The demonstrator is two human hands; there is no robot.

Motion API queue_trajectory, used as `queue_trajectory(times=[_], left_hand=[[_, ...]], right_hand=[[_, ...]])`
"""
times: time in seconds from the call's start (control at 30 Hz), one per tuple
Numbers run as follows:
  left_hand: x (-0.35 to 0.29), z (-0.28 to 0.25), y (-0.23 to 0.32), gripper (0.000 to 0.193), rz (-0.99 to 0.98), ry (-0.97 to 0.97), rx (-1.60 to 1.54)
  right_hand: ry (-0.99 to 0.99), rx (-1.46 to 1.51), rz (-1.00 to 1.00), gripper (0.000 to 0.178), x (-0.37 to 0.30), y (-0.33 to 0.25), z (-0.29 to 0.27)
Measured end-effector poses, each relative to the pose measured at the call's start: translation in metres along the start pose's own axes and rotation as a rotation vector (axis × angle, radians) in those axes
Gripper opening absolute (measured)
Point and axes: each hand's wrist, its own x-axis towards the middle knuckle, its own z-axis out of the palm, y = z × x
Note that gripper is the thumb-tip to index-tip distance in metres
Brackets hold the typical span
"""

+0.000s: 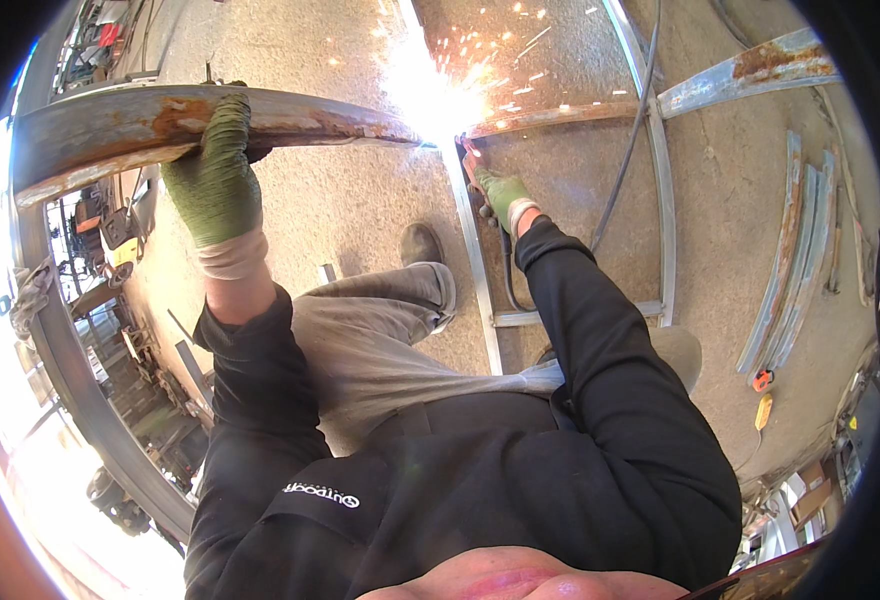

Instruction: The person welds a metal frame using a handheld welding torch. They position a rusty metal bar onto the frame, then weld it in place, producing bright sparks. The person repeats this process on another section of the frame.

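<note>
My left hand (218,170), in a green glove, is closed around a rusty steel beam (310,120) that runs from the left edge toward the middle. My right hand (500,192), gloved too, grips a welding torch (471,154) with a reddish front part and a dark cable hanging below it. At the torch's tip a white-blue arc (440,105) glares, and orange sparks fly up and to the right. The arc sits where the beam meets a steel frame (475,260). Glare hides the joint itself.
A dark cable (625,150) crosses the frame on the right. Several metal strips (790,260) lie on the concrete floor (720,230), near an orange tape measure (763,380) and a yellow tool (763,412). At left, a long metal beam (90,400) stands before cluttered tools and parts.
</note>
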Motion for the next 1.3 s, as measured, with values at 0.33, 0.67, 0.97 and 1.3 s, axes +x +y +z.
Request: queue_trajectory(times=[0.33,0.67,0.97,1.3], left_hand=[[-0.001,0.001,0.001,0.034,-0.023,0.011,-0.068],[-0.001,0.000,0.001,0.032,-0.027,-0.012,-0.108],[0.002,-0.008,-0.008,0.038,0.009,-0.051,-0.047],[0.003,-0.010,-0.008,0.036,0.057,-0.012,0.009]], right_hand=[[-0.009,0.021,-0.024,0.058,0.006,0.005,0.003],[0.037,0.023,0.038,0.069,0.009,0.000,0.001],[0.005,-0.019,0.017,0.067,0.006,-0.002,0.000],[0.019,0.005,0.006,0.056,0.007,0.000,0.002]])
